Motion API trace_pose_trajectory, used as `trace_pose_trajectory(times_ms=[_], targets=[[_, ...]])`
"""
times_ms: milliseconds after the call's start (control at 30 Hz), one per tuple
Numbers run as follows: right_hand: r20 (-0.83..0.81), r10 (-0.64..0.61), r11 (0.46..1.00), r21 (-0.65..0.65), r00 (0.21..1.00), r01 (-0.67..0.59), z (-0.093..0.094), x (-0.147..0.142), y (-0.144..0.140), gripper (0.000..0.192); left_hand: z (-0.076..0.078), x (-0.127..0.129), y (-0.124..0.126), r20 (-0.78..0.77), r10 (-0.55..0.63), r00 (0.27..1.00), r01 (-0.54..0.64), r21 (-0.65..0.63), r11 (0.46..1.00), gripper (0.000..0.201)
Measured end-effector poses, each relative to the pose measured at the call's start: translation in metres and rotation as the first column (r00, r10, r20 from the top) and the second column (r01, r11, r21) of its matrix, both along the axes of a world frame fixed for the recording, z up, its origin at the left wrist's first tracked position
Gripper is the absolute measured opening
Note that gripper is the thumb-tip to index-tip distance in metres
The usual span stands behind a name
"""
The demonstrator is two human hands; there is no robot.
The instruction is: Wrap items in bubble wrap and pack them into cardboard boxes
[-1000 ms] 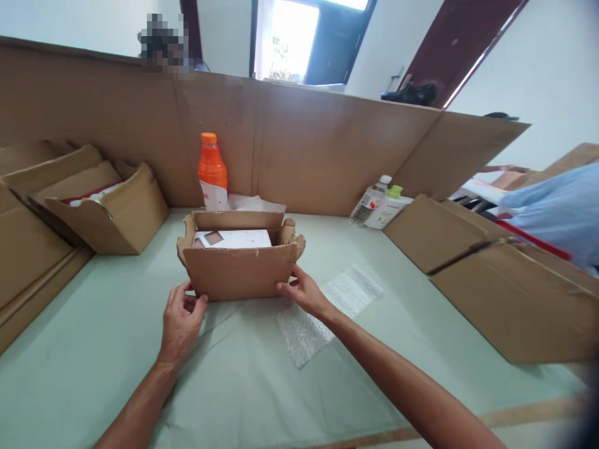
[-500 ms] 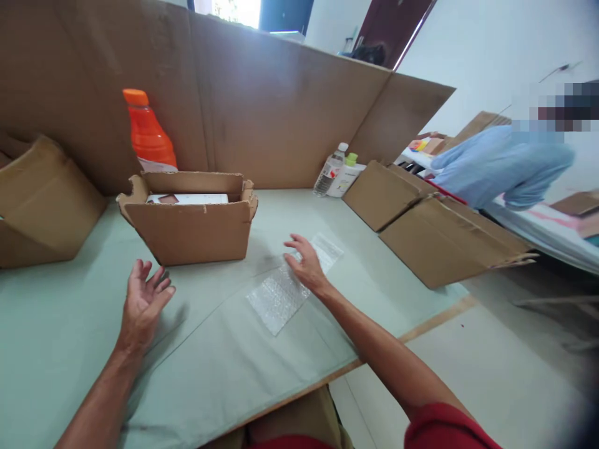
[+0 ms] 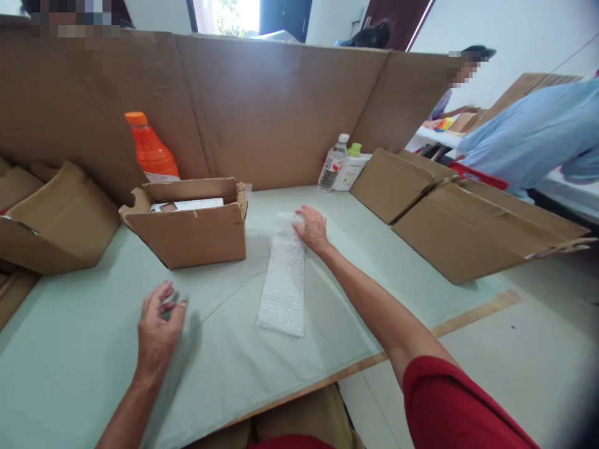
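My right hand (image 3: 312, 229) grips the far end of a strip of bubble wrap (image 3: 283, 287) that lies lengthwise on the pale green table (image 3: 234, 368). My left hand (image 3: 158, 325) hovers just above the table near its front, fingers loosely curled, holding nothing. An open cardboard box (image 3: 189, 222) stands left of the wrap, with a white flat item (image 3: 187, 204) inside.
An orange bottle (image 3: 150, 149) stands behind the box. A clear water bottle (image 3: 332, 163) and a white bottle (image 3: 350, 168) stand at the back. Cardboard boxes lie at left (image 3: 56, 218) and right (image 3: 468, 218). A cardboard wall (image 3: 281, 106) rings the table. A person in blue (image 3: 538, 137) stands at the right.
Both hands left the open box. My right hand moved to the bubble wrap, took its far end and turned the strip lengthwise. My left hand drew back toward me.
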State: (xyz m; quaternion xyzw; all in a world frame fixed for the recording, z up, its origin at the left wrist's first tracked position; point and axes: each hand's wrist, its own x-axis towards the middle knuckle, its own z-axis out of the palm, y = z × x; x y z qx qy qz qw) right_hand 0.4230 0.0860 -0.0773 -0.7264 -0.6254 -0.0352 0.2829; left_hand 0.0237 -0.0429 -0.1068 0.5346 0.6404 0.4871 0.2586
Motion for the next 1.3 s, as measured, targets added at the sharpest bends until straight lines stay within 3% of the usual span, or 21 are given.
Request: trace_pose_trajectory(times_ms=[100,167,233,300,367,433,500,633,700,800,900,1000,1033,1100,1200,1300], targets=[[-0.038,0.069,0.998,0.002,0.997,-0.069,0.009,-0.009,0.005,0.053,0.007,0.021,-0.026,-0.292,-0.229,0.929,0.273,0.121,0.954,0.036],[-0.092,0.190,0.980,-0.038,0.978,-0.194,0.009,-0.003,-0.019,0.050,0.011,0.037,-0.040,-0.419,-0.432,0.798,0.529,0.147,0.836,0.033],[-0.126,0.370,0.921,-0.079,0.921,-0.381,0.004,0.007,-0.063,0.052,0.013,0.051,-0.048,-0.485,-0.582,0.653,0.710,0.124,0.693,0.041],[-0.117,0.524,0.835,-0.126,0.844,-0.536,0.000,0.015,-0.118,0.063,0.012,0.064,-0.048,-0.507,-0.674,0.538,0.805,0.070,0.589,0.057],[-0.070,0.608,0.770,-0.195,0.791,-0.608,-0.003,0.014,-0.169,0.073,0.007,0.075,-0.042,-0.516,-0.728,0.452,0.854,0.014,0.520,0.072],[-0.019,0.637,0.745,-0.241,0.770,-0.622,-0.007,0.003,-0.204,0.072,0.002,0.086,-0.032,-0.525,-0.760,0.384,0.882,-0.037,0.471,0.078],[0.015,0.636,0.752,-0.233,0.771,-0.616,-0.013,-0.014,-0.218,0.057,-0.001,0.095,-0.022,-0.527,-0.776,0.347,0.890,-0.074,0.449,0.075],[-0.077,0.595,0.796,-0.081,0.800,-0.600,-0.018,-0.046,-0.212,0.023,0.008,0.098,-0.021,-0.481,-0.792,0.376,0.874,-0.100,0.475,0.074],[-0.276,0.550,0.821,0.007,0.788,-0.571,-0.014,-0.056,-0.210,0.021,0.018,0.093,-0.032,-0.425,-0.796,0.432,0.855,-0.089,0.512,0.074],[-0.587,0.427,0.857,0.022,0.687,-0.515,-0.008,-0.063,-0.220,0.022,0.032,0.089,-0.053,-0.296,-0.769,0.566,0.785,-0.091,0.613,0.057],[-0.689,0.332,0.875,-0.031,0.645,-0.483,-0.006,-0.063,-0.237,0.022,0.036,0.093,-0.063,-0.186,-0.718,0.671,0.706,-0.139,0.695,0.043],[-0.561,0.301,0.943,0.057,0.771,-0.327,-0.007,-0.061,-0.255,0.032,0.031,0.100,-0.060,-0.188,-0.687,0.702,0.653,-0.214,0.726,0.044],[-0.468,0.309,0.950,0.110,0.828,-0.293,-0.006,-0.060,-0.261,0.037,0.028,0.102,-0.058,-0.206,-0.679,0.705,0.639,-0.231,0.734,0.045],[-0.250,0.386,0.921,0.167,0.888,-0.353,-0.004,-0.061,-0.269,0.039,0.023,0.106,-0.053,-0.247,-0.668,0.702,0.621,-0.246,0.744,0.048],[-0.002,0.533,0.845,0.047,0.846,-0.533,-0.005,-0.067,-0.270,0.038,0.019,0.110,-0.049,-0.308,-0.654,0.691,0.599,-0.264,0.756,0.050],[0.095,0.570,0.821,-0.028,0.816,-0.570,-0.013,-0.073,-0.259,0.029,0.020,0.108,-0.054,-0.374,-0.596,0.710,0.552,-0.230,0.802,0.047]])
